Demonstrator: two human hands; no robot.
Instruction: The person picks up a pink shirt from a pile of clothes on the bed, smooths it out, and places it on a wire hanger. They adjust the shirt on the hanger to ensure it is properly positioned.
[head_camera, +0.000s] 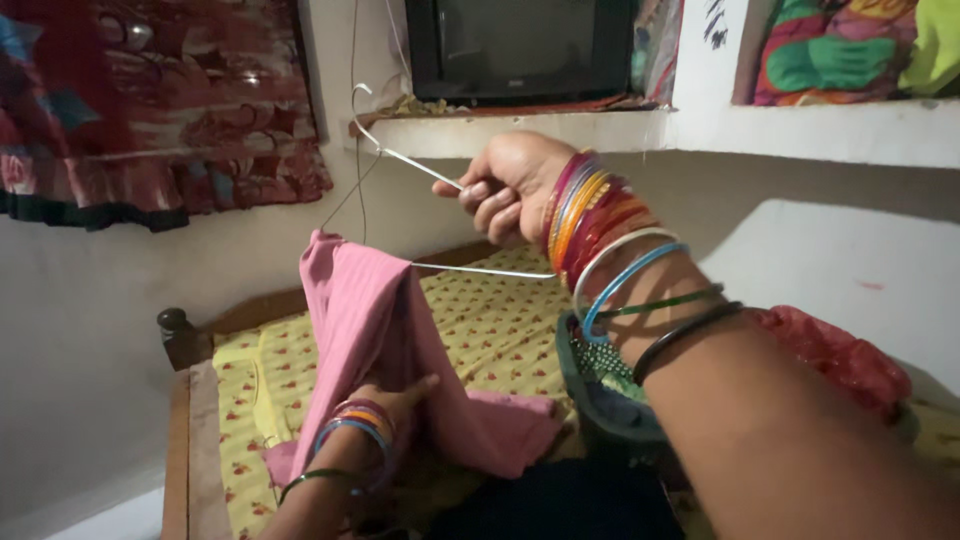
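Note:
My right hand is raised at the middle of the view, its fingers closed on a thin wire hanger whose hook points up to the left. A pink cloth hangs over the hanger's lower bar and drapes down onto the bed. My left hand is lower down, partly tucked under the pink cloth and gripping its fold. Both wrists wear several coloured bangles.
A bed with a yellow patterned sheet and a wooden frame lies below. A dark tub of clothes sits behind my right arm, with a red cloth beside it. A television stands on a white shelf.

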